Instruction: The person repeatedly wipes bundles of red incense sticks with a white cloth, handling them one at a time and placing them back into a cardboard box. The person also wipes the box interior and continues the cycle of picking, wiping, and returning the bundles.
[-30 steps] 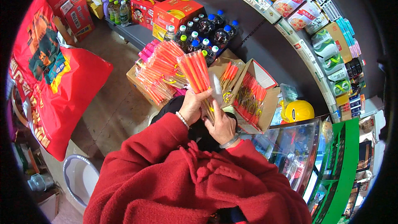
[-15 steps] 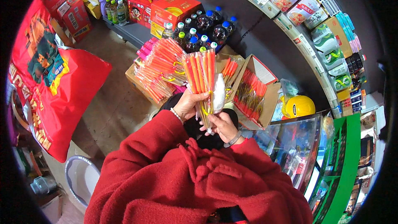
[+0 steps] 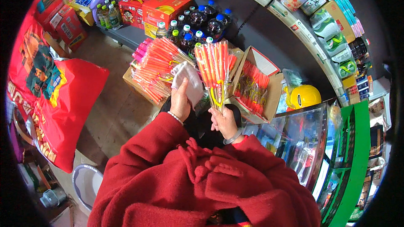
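My left hand point(image 3: 179, 106) is closed on a whitish cloth point(image 3: 191, 87), its thumb lying over the folded fabric. To its right, my right hand point(image 3: 226, 124) grips the thin lower stems of a bundle of orange-topped sticks point(image 3: 213, 63). Clear plastic wraps this bundle, a yellow tie runs round it, and its orange ends point up and away from me. The cloth and the bundle are apart. Just beyond my left hand, more wrapped bundles point(image 3: 155, 65) of the same kind lie piled on a cardboard box.
An open carton point(image 3: 271, 101) with more orange-topped bundles stands at right, beside a yellow hard hat point(image 3: 306, 96) and a glass case point(image 3: 294, 138). Dark bottles point(image 3: 200, 19) and red boxes point(image 3: 168, 8) line the shelf behind. A big red bag point(image 3: 71, 101) and a white bucket point(image 3: 86, 185) stand left.
My hands have moved apart. The left has let go of the bundle and drawn the white cloth leftward from beside it; the right now holds the bundle alone by its stems.
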Available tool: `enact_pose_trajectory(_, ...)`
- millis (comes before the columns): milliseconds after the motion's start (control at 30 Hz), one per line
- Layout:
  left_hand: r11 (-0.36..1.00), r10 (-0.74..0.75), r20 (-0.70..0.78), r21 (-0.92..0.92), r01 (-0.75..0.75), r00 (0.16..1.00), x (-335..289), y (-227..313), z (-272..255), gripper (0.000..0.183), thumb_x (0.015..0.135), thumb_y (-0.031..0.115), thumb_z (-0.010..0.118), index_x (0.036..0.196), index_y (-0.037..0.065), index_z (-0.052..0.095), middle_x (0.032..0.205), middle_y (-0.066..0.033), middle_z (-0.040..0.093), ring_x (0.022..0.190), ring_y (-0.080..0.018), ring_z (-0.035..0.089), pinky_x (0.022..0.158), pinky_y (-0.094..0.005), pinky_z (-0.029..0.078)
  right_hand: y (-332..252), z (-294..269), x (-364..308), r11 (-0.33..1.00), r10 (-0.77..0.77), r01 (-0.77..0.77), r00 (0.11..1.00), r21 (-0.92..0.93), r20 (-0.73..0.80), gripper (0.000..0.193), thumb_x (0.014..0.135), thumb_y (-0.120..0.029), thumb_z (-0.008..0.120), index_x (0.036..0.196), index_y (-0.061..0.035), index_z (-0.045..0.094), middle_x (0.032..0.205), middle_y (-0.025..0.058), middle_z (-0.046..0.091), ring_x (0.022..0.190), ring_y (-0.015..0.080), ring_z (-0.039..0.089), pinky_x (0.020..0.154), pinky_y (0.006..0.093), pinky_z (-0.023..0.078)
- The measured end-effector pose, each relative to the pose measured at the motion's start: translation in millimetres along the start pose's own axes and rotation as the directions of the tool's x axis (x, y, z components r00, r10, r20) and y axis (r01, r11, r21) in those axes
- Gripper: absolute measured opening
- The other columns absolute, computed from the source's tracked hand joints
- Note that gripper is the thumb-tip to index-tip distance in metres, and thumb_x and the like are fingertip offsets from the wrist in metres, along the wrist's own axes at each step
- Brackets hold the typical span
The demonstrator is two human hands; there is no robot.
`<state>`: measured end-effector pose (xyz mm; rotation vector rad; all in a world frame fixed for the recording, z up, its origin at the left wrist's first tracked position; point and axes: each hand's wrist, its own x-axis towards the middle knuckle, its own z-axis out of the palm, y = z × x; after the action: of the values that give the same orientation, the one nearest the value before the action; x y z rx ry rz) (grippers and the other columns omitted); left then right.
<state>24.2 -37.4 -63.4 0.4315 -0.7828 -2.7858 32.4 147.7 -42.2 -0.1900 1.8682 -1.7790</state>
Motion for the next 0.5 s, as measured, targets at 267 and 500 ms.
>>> enact_pose_trajectory(267, 0.011, 0.343, 0.695, 0.67, -0.742, 0.632, -14, -17, 25, 0.054, 0.081, -0.001, 0.061, 0.134, 0.009, 0.056, 0.144, -0.0187, 0.048, 0.138, -0.0402, 0.038, 0.113, -0.0461, 0.032, 10, 3, 2, 0.985, -0.069, 0.042, 0.985, -0.167, -0.157, 0.015, 0.096, -0.013, 0.048, 0.092, -0.0007, 0.055, 0.058, 0.0007, 0.048, 0.044, 0.0102, 0.047, 0.038, 0.0284, 0.044)
enact_pose_trajectory(500, 0.02, 0.195, 0.772, 0.613, -0.79, 0.605, -24, -31, 22, 0.05, 0.079, -0.004, 0.062, 0.128, 0.006, 0.061, 0.137, -0.0179, 0.056, 0.135, -0.0409, 0.042, 0.109, -0.0452, 0.037, 5, -3, -1, 0.998, -0.051, 0.044, 0.985, -0.049, -0.162, 0.017, 0.099, -0.015, 0.048, 0.092, -0.0012, 0.056, 0.058, 0.0004, 0.049, 0.043, 0.01, 0.048, 0.038, 0.0291, 0.044)
